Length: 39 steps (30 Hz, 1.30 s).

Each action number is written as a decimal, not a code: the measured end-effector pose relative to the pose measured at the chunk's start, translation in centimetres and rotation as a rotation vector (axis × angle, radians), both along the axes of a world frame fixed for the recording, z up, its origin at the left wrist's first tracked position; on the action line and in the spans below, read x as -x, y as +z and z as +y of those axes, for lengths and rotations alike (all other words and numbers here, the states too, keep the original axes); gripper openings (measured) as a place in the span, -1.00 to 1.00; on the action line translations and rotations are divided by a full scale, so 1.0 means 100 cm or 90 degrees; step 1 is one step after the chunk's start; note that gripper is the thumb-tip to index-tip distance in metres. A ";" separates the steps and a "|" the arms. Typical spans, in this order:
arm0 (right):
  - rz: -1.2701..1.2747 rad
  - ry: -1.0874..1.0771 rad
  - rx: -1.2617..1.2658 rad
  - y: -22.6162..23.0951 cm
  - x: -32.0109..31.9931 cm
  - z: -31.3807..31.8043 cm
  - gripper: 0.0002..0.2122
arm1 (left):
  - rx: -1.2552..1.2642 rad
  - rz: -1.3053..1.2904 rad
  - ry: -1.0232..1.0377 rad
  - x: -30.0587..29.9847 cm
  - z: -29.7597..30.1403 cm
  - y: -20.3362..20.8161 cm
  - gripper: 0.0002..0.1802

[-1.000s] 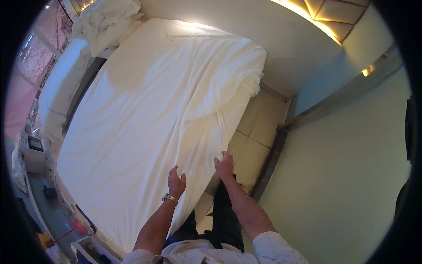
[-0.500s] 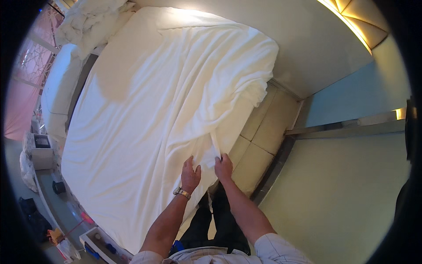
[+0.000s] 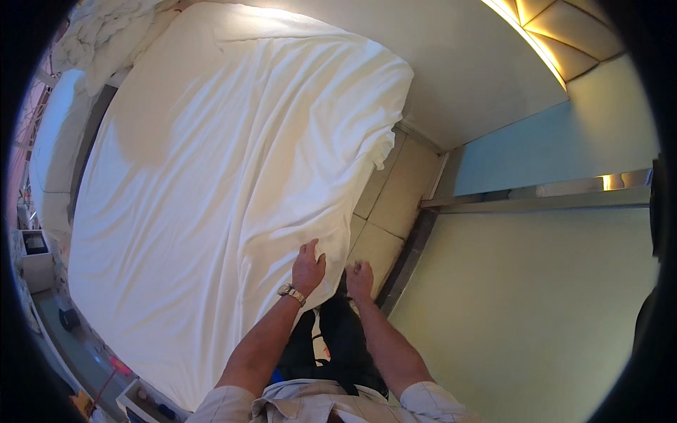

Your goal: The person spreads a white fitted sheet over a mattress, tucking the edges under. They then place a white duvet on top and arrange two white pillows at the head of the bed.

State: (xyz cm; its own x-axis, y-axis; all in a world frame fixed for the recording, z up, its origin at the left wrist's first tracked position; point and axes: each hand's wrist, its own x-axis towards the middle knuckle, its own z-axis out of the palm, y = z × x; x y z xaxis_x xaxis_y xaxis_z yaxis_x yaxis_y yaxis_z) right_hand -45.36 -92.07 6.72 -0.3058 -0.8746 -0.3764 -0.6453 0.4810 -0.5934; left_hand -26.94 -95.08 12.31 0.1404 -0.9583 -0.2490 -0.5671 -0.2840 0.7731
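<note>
A white sheet (image 3: pixel 190 176) lies in long wrinkles over the bed, its near right corner hanging by my legs. My left hand (image 3: pixel 308 268), with a metal-banded watch (image 3: pixel 291 293) on the wrist, is over that corner. Its thumb stands apart from the fingers, and nothing shows in it. Just right of the sheet's edge is my right hand (image 3: pixel 360 280), fingers curled in, with no cloth visible in them. A gap separates this hand from the sheet.
Tiled floor (image 3: pixel 386 204) runs between the bed and the pale panel (image 3: pixel 522 296) on the right. Beyond the bed stands a pale wall (image 3: pixel 451 77). At left are bunched white bedding (image 3: pixel 106 35), a small white box-shaped stand (image 3: pixel 37 264) and an open drawer (image 3: pixel 144 402).
My right hand has let go of the sheet's raised fold and moved off its edge. The cloth now drapes over the bed's right side. The view has shifted right.
</note>
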 end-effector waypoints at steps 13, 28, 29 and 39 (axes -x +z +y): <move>-0.031 0.057 0.057 0.001 -0.024 -0.228 -0.67 | -0.016 0.015 0.068 0.009 -0.064 0.015 -0.50; 0.119 0.115 -0.261 -0.076 0.177 -0.128 -0.55 | -0.136 -0.032 -0.005 0.106 -0.124 0.014 -0.49; 0.169 0.122 -0.163 -0.088 0.166 -0.145 -0.53 | -0.126 -0.023 0.007 0.105 -0.128 0.013 -0.50; -0.166 -0.080 0.036 -0.030 0.029 -0.381 -0.68 | 0.057 -0.153 0.088 0.076 -0.192 0.026 -0.48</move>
State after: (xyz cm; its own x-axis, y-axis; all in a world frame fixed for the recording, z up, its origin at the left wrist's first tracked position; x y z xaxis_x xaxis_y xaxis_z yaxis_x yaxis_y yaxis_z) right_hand -48.30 -130.16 3.68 -0.3117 -0.8581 -0.4081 -0.4051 0.5085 -0.7598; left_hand -34.56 -114.31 14.92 0.3162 -0.9425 -0.1080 -0.6979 -0.3082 0.6464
